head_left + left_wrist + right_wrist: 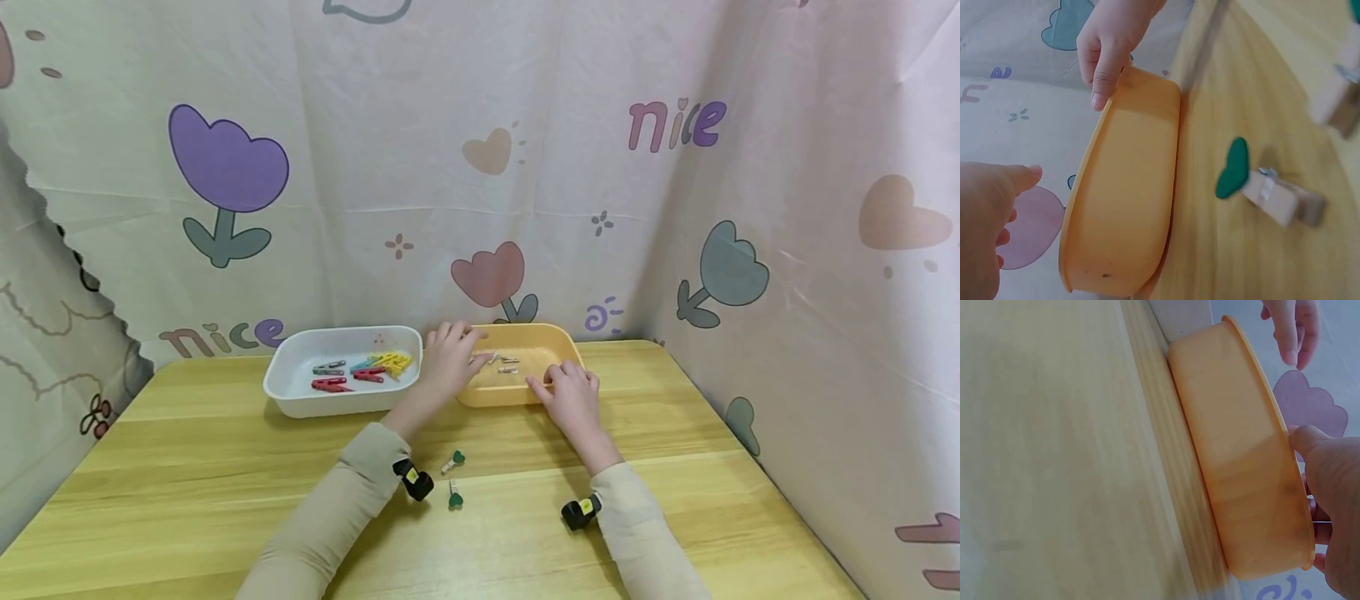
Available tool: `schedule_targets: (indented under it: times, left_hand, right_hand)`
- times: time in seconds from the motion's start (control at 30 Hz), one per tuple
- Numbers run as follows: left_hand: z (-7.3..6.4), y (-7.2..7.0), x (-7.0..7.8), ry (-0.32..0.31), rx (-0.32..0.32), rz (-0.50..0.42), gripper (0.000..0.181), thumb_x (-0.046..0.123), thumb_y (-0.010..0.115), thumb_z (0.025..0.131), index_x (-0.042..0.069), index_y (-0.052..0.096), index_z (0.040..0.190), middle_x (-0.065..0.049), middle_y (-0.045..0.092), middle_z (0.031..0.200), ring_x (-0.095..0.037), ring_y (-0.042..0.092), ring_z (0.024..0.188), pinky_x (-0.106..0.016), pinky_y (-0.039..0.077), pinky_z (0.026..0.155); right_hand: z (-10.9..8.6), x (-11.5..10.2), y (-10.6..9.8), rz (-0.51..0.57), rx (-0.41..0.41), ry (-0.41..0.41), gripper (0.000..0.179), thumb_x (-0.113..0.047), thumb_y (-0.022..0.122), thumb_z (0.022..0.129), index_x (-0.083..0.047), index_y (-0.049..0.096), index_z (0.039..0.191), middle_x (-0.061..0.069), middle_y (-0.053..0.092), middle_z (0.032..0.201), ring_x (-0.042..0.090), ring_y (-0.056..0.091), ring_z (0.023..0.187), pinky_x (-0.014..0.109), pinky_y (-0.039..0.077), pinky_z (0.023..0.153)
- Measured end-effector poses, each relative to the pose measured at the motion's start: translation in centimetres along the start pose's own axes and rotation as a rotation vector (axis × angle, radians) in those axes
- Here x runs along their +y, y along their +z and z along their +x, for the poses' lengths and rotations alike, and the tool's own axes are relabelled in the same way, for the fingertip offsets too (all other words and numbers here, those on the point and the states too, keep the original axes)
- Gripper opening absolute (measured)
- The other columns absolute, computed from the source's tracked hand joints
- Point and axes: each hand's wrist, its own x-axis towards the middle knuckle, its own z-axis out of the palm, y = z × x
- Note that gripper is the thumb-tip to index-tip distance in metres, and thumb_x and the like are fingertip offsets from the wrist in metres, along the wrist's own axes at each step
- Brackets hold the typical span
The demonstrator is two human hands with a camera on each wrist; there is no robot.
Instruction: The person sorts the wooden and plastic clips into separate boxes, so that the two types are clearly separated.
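Observation:
My right hand (573, 402) holds the front right rim of a yellow plastic tray (498, 397), with the thumb outside and the fingers over the edge, as the right wrist view shows. Over the tray's left end is my left hand (447, 362), fingers loosely extended and nothing visible in them. Small wooden clothespins (508, 371) lie on the tray floor, partly hidden by the left hand. On the table in front are two more wooden clothespins, each with a green heart: one (453, 462) nearer the tray, the other (455, 495) closer to me.
Left of the yellow tray stands a white tray (330, 407) with red clips (330, 385), grey clips (328, 367), a blue clip and a bunch of yellow clips (393, 362). A printed curtain (360, 167) hangs behind the wooden table (187, 483).

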Motion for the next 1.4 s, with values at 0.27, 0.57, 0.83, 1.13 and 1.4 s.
schedule_targets:
  times: [0.27,0.57,0.83,1.13,1.4]
  left_hand:
    - [-1.7,-0.9,-0.7,0.11,0.059,0.037,0.035,0.041,0.071,0.087,0.021,0.067,0.116,-0.004,0.063,0.114,-0.025,0.054,0.105,-0.04,0.043,0.085]
    - [-3.4,-2.1,-1.4,0.222,0.064,0.056,0.036,0.039,0.075,0.084,0.02,0.07,0.114,-0.004,0.063,0.108,-0.023,0.054,0.102,-0.04,0.046,0.085]
    - [-4.8,-2.8,-2.1,0.34,0.037,0.06,0.034,0.037,0.078,0.081,0.02,0.071,0.109,-0.002,0.063,0.102,-0.024,0.056,0.104,-0.04,0.046,0.086]
    - [-6.1,-3.4,-2.3,0.396,-0.065,0.016,0.03,0.039,0.076,0.082,0.019,0.071,0.104,-0.001,0.064,0.104,-0.023,0.054,0.103,-0.041,0.046,0.088]
    - [-7.5,-4.1,-2.4,0.406,-0.156,0.005,0.029,0.039,0.074,0.084,0.017,0.072,0.102,-0.001,0.064,0.104,-0.023,0.054,0.103,-0.042,0.044,0.087]
  right_hand:
    - [0.0,-0.1,-0.1,-0.001,-0.002,0.001,0.038,-0.05,0.061,0.091,-0.013,0.061,0.083,0.004,0.055,0.086,0.026,0.053,0.088,0.053,0.032,0.101]
    - [0.1,-0.2,-0.1,0.0,-0.005,0.005,0.038,-0.05,0.061,0.092,-0.013,0.061,0.083,0.004,0.054,0.086,0.026,0.052,0.087,0.053,0.033,0.101]
    - [0.1,-0.2,-0.1,-0.007,0.0,-0.003,0.038,-0.05,0.061,0.091,-0.013,0.061,0.083,0.004,0.054,0.086,0.025,0.052,0.087,0.053,0.033,0.1]
    - [0.2,-0.1,-0.2,-0.011,0.012,-0.001,0.038,-0.05,0.062,0.091,-0.013,0.061,0.081,0.004,0.054,0.085,0.026,0.053,0.087,0.053,0.033,0.099]
    - [0.1,-0.1,-0.2,-0.017,0.01,-0.003,0.038,-0.05,0.061,0.092,-0.013,0.061,0.082,0.004,0.054,0.086,0.026,0.053,0.088,0.053,0.033,0.099]
